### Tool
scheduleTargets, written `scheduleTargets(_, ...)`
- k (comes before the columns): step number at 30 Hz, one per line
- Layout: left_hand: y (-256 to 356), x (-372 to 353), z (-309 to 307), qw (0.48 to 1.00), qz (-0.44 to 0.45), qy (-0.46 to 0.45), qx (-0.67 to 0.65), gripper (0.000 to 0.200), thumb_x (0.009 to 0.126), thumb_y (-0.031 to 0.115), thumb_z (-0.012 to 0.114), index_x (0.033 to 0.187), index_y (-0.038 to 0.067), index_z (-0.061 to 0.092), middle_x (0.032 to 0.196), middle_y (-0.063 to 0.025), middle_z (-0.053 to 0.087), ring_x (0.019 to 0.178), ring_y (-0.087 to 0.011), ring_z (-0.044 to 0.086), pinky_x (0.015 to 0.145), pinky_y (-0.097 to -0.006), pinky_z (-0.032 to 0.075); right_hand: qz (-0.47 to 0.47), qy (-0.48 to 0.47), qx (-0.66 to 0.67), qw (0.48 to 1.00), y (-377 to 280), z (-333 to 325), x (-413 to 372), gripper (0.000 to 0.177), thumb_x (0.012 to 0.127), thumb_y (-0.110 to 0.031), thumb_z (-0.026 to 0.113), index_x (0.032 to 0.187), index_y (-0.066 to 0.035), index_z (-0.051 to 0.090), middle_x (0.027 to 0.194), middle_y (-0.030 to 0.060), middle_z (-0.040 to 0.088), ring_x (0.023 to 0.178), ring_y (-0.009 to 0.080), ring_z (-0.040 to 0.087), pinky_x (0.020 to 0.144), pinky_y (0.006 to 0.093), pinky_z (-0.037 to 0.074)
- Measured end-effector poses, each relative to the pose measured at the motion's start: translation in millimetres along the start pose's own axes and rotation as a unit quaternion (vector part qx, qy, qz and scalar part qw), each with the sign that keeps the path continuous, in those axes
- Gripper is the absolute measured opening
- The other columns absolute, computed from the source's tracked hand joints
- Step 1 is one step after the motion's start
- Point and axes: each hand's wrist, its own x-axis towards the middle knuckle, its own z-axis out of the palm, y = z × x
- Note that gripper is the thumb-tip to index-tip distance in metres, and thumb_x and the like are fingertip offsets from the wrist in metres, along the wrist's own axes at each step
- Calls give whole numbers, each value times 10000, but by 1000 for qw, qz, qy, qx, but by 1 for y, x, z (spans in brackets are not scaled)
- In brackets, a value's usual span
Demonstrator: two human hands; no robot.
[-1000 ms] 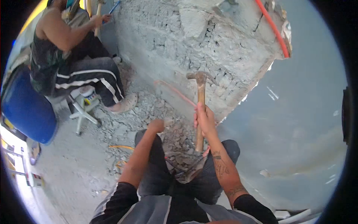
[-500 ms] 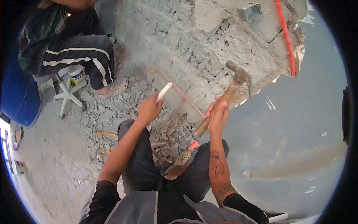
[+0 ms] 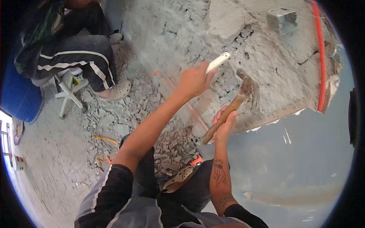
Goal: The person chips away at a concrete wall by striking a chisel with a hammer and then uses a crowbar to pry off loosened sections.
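Note:
My left hand (image 3: 194,80) is closed around a white handle (image 3: 218,63) whose end shows small dark holes; the rest is hidden in my fist. It is over the rough, chipped concrete surface (image 3: 175,41). In my right hand (image 3: 225,123) is a claw hammer (image 3: 236,103), gripped by its worn wooden handle. Its rusty head (image 3: 247,86) points up and away from me, close over the concrete and a little beyond my right fingers. The two tools are apart.
Broken rubble (image 3: 173,146) lies around my shoe (image 3: 180,176). A person in striped trousers (image 3: 72,57) sits at the left on a wheeled stool (image 3: 68,95), beside a blue barrel (image 3: 21,95). An orange corrugated conduit (image 3: 320,57) and a metal box (image 3: 283,21) are set in the concrete.
My left hand has moved up and to the right with the white handle, closer to the hammer head. The hammer stays in my right hand, slightly shifted, while the view has turned a little.

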Motion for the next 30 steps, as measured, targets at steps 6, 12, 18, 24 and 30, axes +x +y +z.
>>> scheduleTargets(6,-13,8,30,997,-48,-41,-42,360,942,386,520,991,31,555,655,-203,615,611,-396,623,553,-483,470,-1,16,-67,998,9,3,11,629,901,-686,390,928,-64,478,642,26,451,521,127,455,468,250,374)
scheduleTargets(12,-25,13,40,995,-57,-33,-72,368,943,399,511,1000,41,568,649,-194,616,603,-395,620,566,-488,471,-91,11,-99,991,-15,20,22,728,810,-780,428,940,-65,471,669,46,459,541,150,458,493,276,392)
scheduleTargets(18,-26,21,42,988,-32,17,-150,350,949,378,501,963,45,608,657,-187,621,600,-387,621,560,-472,468,-141,-2,-4,990,-34,31,29,813,693,-836,499,970,-72,455,673,53,454,570,185,457,545,329,415)
scheduleTargets(24,-26,21,44,986,-44,20,-158,335,950,358,511,941,40,616,652,-172,624,593,-377,619,564,-450,475,-175,8,79,981,-15,39,59,747,777,-792,459,934,-62,456,648,52,452,531,187,453,490,329,400)
scheduleTargets(30,-29,23,54,976,-72,32,-205,369,950,378,516,915,26,620,667,-176,631,624,-369,635,571,-442,476,17,62,-223,973,-17,52,84,693,880,-732,357,868,-47,458,570,51,415,424,150,383,397,274,347)
